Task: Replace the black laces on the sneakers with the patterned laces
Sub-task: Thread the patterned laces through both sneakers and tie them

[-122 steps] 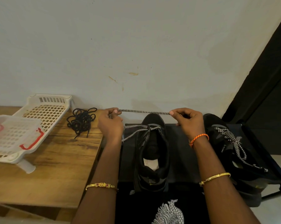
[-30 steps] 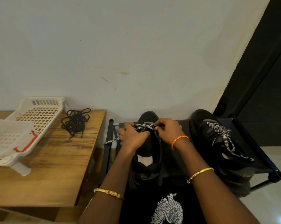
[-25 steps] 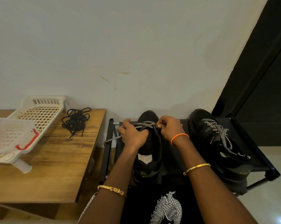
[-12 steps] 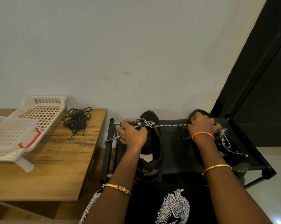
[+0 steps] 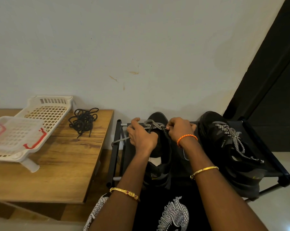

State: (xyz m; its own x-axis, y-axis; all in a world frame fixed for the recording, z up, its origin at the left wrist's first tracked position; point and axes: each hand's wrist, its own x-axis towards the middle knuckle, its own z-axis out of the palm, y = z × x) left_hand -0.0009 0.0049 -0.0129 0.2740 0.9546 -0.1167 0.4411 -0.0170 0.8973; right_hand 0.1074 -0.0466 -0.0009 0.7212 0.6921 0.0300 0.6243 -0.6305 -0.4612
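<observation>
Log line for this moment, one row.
left hand: pinches patterned lace | right hand: pinches same lace | sneaker: lacing unfinished

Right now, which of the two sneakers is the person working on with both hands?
The left sneaker, in front of the person: both hands grip its patterned lace. The right sneaker, by the rack's far end, lies untouched, already laced.

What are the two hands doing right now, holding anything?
Left hand: fingers curled, gripping the black-and-white patterned lace at the middle black sneaker.
Right hand: pinching the same lace at the sneaker's right edge.
</observation>
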